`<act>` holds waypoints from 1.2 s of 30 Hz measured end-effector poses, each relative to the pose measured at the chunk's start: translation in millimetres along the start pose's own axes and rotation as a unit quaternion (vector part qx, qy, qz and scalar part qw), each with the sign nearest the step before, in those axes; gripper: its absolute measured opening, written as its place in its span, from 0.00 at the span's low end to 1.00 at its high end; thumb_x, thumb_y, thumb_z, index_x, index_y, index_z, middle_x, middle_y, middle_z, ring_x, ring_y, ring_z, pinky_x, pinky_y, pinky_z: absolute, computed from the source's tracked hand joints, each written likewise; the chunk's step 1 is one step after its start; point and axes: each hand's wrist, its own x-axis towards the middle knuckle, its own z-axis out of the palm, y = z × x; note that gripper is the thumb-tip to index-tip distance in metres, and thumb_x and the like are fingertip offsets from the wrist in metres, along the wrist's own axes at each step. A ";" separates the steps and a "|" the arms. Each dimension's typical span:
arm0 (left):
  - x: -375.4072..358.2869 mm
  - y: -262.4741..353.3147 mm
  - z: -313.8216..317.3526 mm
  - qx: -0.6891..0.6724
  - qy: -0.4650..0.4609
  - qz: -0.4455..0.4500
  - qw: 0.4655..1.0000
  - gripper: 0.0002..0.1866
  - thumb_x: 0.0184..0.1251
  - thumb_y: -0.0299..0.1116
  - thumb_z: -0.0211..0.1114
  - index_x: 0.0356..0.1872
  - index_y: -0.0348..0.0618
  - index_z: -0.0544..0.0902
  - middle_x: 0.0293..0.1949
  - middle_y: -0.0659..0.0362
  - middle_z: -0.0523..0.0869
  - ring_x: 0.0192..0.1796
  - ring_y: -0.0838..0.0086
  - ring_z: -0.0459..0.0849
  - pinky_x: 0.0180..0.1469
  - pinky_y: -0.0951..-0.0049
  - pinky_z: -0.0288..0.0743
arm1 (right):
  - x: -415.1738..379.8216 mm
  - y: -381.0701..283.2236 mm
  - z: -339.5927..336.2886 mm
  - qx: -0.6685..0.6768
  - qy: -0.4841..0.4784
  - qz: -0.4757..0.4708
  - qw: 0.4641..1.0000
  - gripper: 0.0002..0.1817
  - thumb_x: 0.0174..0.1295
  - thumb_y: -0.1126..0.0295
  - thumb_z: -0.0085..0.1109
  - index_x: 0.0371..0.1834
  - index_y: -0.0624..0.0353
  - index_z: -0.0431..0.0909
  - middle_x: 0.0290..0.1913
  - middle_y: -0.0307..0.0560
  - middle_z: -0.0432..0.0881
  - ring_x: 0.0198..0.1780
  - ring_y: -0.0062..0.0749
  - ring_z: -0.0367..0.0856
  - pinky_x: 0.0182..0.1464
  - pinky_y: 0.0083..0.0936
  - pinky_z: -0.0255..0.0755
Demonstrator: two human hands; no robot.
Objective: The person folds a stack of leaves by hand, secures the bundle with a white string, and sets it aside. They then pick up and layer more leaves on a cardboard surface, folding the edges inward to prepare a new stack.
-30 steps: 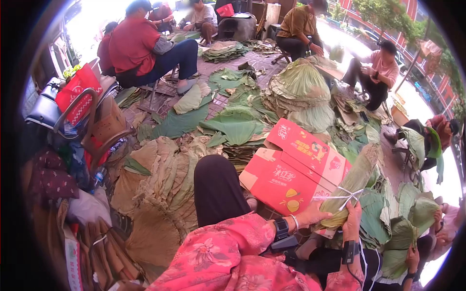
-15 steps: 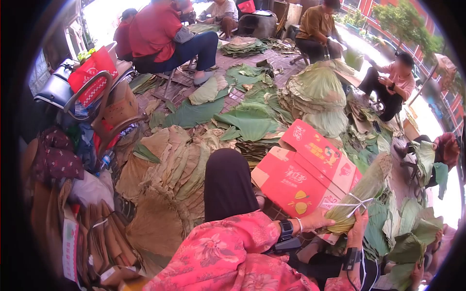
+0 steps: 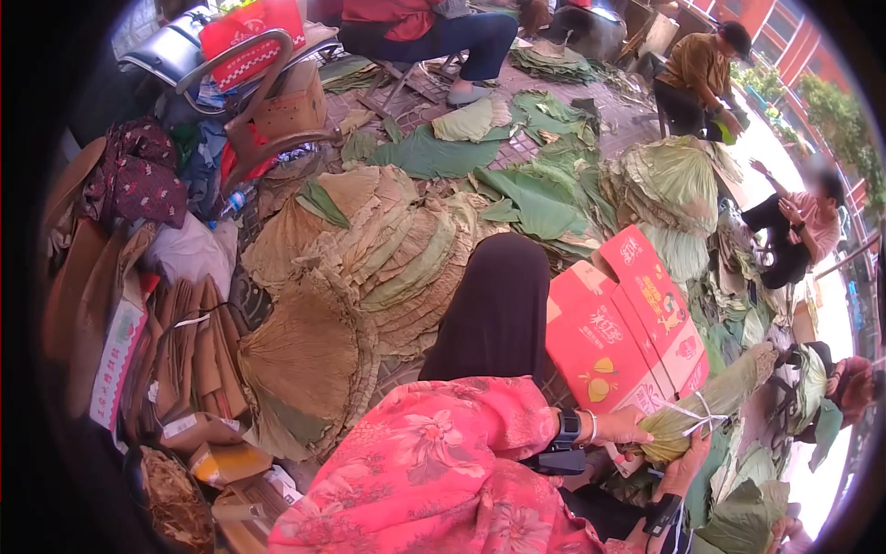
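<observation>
A folded bundle of dried lotus leaves (image 3: 746, 380) lies across my lap at the lower right, its long end pointing up and right. White string (image 3: 703, 413) is wound around it and knotted near the lower end. My left hand (image 3: 620, 427), below a watch and a white bracelet, is closed on the near end of the bundle. Beneath that same end, close to the string, my right hand (image 3: 683, 466) grips from the other side, fingers partly hidden. Just beyond the hands a red printed carton (image 3: 616, 337) leans by my knee.
Overlapping stacks of brown leaves (image 3: 401, 249) spread left of my knee. Flattened cardboard (image 3: 198, 346) stands at the left, below a metal chair (image 3: 249, 102). A tall leaf pile (image 3: 669, 189) rises beyond the carton. Several people sit around the work area.
My view has swung left and down, so the surroundings sit further right in the picture. The bundle is tipped lower towards the right, with both hands still on it.
</observation>
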 end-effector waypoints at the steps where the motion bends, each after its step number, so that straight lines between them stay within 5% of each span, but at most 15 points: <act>1: 2.9 -5.2 -2.0 0.006 -0.010 0.013 1.000 0.13 0.61 0.34 0.62 0.40 0.33 0.78 0.29 0.59 0.83 0.23 0.80 0.80 0.24 0.80 0.75 | 0.4 -0.7 -1.0 -0.001 0.002 0.002 1.000 0.22 0.62 0.74 0.51 0.60 0.66 0.63 0.53 0.49 0.74 0.51 0.33 0.74 0.54 0.27 0.68; 7: 13.4 -6.7 3.3 0.074 0.048 0.109 0.990 0.30 0.54 0.45 0.67 0.51 0.33 0.71 0.38 0.53 0.81 0.42 0.74 0.81 0.41 0.78 0.75 | -0.1 -20.8 7.8 -0.014 -0.015 0.019 1.000 0.22 0.62 0.73 0.52 0.59 0.65 0.64 0.52 0.49 0.74 0.51 0.32 0.75 0.53 0.26 0.69; 11: 14.4 15.6 0.2 0.040 0.049 0.138 0.988 0.44 0.49 0.51 0.71 0.60 0.32 0.61 0.53 0.47 0.73 0.56 0.67 0.72 0.59 0.70 0.64 | -15.1 -33.9 16.0 -0.035 -0.098 0.039 0.994 0.22 0.60 0.76 0.54 0.58 0.66 0.65 0.52 0.49 0.75 0.49 0.31 0.75 0.53 0.25 0.69; 18: 0.1 65.2 -11.2 -0.111 0.037 0.252 0.961 0.35 0.50 0.42 0.73 0.57 0.36 0.68 0.47 0.56 0.79 0.52 0.74 0.76 0.54 0.73 0.69 | -45.5 -37.3 34.6 -0.125 -0.244 0.070 0.959 0.25 0.54 0.79 0.56 0.58 0.64 0.66 0.51 0.45 0.77 0.50 0.27 0.75 0.54 0.23 0.67; 19: 8.1 64.4 -17.6 -0.125 0.069 0.234 0.962 0.27 0.52 0.37 0.72 0.52 0.37 0.74 0.44 0.57 0.81 0.47 0.74 0.79 0.52 0.72 0.72 | -47.7 -37.0 37.3 -0.123 -0.251 0.083 0.956 0.26 0.54 0.78 0.57 0.58 0.64 0.66 0.50 0.44 0.77 0.49 0.26 0.75 0.53 0.22 0.68; 24: 15.1 66.2 -25.1 -0.196 0.087 0.221 0.951 0.17 0.57 0.26 0.66 0.48 0.38 0.77 0.43 0.58 0.83 0.44 0.72 0.82 0.49 0.69 0.77 | -46.9 -30.3 41.8 -0.129 -0.243 0.096 0.957 0.25 0.54 0.77 0.57 0.58 0.64 0.67 0.49 0.41 0.77 0.47 0.23 0.76 0.52 0.21 0.69; 36: 2.6 90.2 -18.1 -0.238 0.061 0.267 0.932 0.16 0.57 0.25 0.66 0.48 0.41 0.76 0.44 0.59 0.82 0.44 0.73 0.81 0.51 0.71 0.74 | -57.2 -68.1 24.1 -0.207 -0.232 0.085 0.947 0.21 0.56 0.77 0.56 0.54 0.62 0.71 0.44 0.35 0.78 0.45 0.16 0.73 0.50 0.17 0.67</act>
